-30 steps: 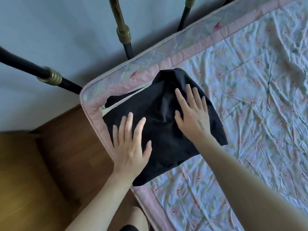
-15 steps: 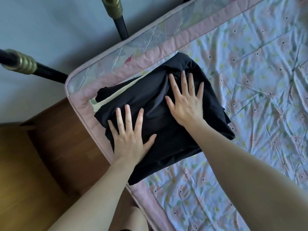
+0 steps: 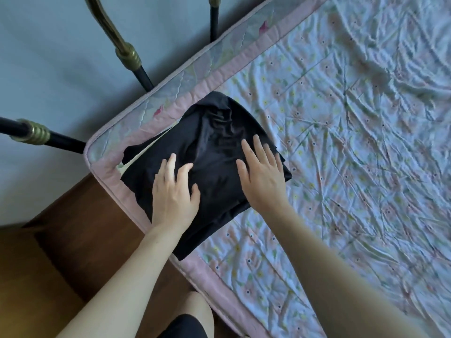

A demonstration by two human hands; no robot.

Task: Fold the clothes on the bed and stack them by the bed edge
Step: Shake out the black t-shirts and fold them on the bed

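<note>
We see the bed (image 3: 353, 167), its flowered sheet creased, carrying a folded black garment (image 3: 214, 152) at its nine o'clock corner (beside the pink border).

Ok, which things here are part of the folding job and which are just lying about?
Part of the job: black garment, left hand, right hand, flowered bedsheet at the bed edge.

Just there: brass bed frame, wooden floor.
</note>
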